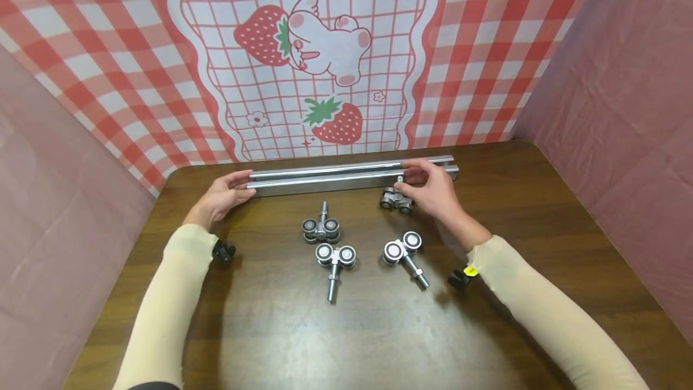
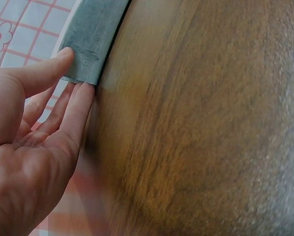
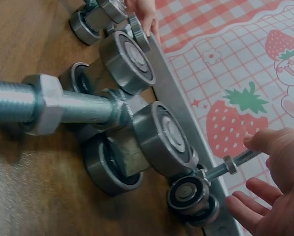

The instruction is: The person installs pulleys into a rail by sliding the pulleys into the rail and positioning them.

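A long grey metal track rail [image 1: 346, 174] is lying across the far side of the brown wood-grain table [image 1: 541, 209], spanning between both hands. The left hand [image 1: 223, 196] is pinching the rail's left end between thumb and straight fingers. The right hand [image 1: 433, 188] is curling its fingers over the rail near its right end, just above a four-wheeled steel roller trolley [image 1: 395, 198] with a threaded bolt. Three more roller trolleys [image 1: 335, 256] are lying nearer the person, mid-table. On the checked strawberry backdrop [image 1: 325, 53], partial red lettering is showing, too cut off to read.
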The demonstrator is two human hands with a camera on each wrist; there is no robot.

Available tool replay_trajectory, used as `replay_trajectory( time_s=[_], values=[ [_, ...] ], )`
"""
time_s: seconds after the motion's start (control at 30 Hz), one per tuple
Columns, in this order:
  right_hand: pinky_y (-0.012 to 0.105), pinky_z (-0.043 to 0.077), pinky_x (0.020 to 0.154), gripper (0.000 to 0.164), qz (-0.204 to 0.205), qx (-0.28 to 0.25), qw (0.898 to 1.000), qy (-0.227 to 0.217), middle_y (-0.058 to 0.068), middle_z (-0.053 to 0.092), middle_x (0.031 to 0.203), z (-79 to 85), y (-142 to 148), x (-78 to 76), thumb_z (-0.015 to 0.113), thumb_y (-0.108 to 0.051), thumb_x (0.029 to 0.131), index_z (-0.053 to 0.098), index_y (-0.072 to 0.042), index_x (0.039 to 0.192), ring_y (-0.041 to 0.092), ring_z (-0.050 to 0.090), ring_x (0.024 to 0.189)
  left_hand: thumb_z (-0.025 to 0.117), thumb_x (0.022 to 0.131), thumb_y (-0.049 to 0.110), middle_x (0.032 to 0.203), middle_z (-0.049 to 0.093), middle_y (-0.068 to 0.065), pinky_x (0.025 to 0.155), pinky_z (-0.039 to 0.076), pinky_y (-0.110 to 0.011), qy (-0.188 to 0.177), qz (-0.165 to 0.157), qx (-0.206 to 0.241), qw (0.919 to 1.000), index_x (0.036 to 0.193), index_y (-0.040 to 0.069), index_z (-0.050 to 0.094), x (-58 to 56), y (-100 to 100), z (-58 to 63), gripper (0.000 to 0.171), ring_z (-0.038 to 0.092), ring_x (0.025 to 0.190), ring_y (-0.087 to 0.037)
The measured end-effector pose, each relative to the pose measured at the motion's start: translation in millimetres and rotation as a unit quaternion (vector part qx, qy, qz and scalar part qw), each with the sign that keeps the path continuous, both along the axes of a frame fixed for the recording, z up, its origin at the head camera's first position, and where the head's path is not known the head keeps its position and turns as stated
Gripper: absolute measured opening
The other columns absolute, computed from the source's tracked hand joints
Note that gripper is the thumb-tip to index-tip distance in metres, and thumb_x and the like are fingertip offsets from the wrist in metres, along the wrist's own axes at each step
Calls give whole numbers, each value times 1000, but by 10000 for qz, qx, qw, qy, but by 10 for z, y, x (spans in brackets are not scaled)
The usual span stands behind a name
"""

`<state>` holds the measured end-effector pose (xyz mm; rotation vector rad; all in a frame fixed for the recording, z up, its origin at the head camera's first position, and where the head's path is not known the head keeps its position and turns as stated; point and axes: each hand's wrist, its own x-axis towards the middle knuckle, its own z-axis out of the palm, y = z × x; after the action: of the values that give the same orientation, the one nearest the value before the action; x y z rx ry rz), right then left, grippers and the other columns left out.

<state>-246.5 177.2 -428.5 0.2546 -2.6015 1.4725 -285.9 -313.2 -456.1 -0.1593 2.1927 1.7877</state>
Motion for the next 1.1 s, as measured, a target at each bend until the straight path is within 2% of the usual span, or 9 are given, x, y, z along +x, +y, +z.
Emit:
replay_trajectory(
  time_s=[0.13, 0.2, 0.3, 0.37, 0.43, 1.1],
  values=[
    [-1, 53, 80, 45, -122, -124, 9998, 43, 30, 80, 128, -64, -30, 6, 89, -10, 97, 74, 1, 138, 46, 80, 116, 60, 112, -6, 185, 27, -28, 100, 63, -7, 18, -17, 6, 10000, 179, 6, 25, 19, 5, 2, 77, 58, 110, 11],
    [0, 54, 79, 42, -197, -124, 9997, 63, 29, 81, 125, -85, -47, 8, 90, -11, 97, 75, 1, 134, 40, 82, 110, 60, 112, -6, 185, 27, -28, 99, 63, -6, 24, -18, 0, 10000, 179, 5, 25, 20, 6, -2, 77, 58, 110, 10],
    [2, 54, 78, 35, -280, -67, 9995, 118, 28, 82, 118, -104, -62, 8, 90, -12, 97, 78, 1, 127, 20, 80, 94, 60, 111, -6, 185, 27, -28, 99, 63, -6, 28, -12, -14, 10000, 179, 5, 25, 17, 3, -6, 77, 57, 111, 10],
    [3, 54, 76, 30, -294, -1, 9994, 158, 27, 83, 114, -110, -69, 9, 90, -12, 97, 80, 1, 122, 6, 73, 87, 61, 111, -6, 185, 27, -28, 99, 63, -7, 19, 6, -14, 10000, 179, 5, 25, 17, 4, -6, 78, 58, 110, 10],
    [4, 54, 75, 28, -293, 29, 9994, 185, 26, 84, 111, -113, -74, 7, 91, -12, 96, 81, 1, 119, -2, 66, 82, 61, 111, -6, 185, 27, -29, 99, 63, -7, 17, 10, -23, 10000, 179, 5, 25, 16, 5, -9, 78, 58, 109, 10],
    [2, 50, 72, 19, -530, 60, 9966, 635, 27, 83, 104, -112, -136, 32, 89, -3, 95, 81, 4, 111, 0, 63, 80, 62, 111, -6, 184, 26, -30, 98, 64, -8, 17, 6, 64, 10000, 179, 4, 25, 7, 19, 20, 78, 60, 106, 10]
  ],
)
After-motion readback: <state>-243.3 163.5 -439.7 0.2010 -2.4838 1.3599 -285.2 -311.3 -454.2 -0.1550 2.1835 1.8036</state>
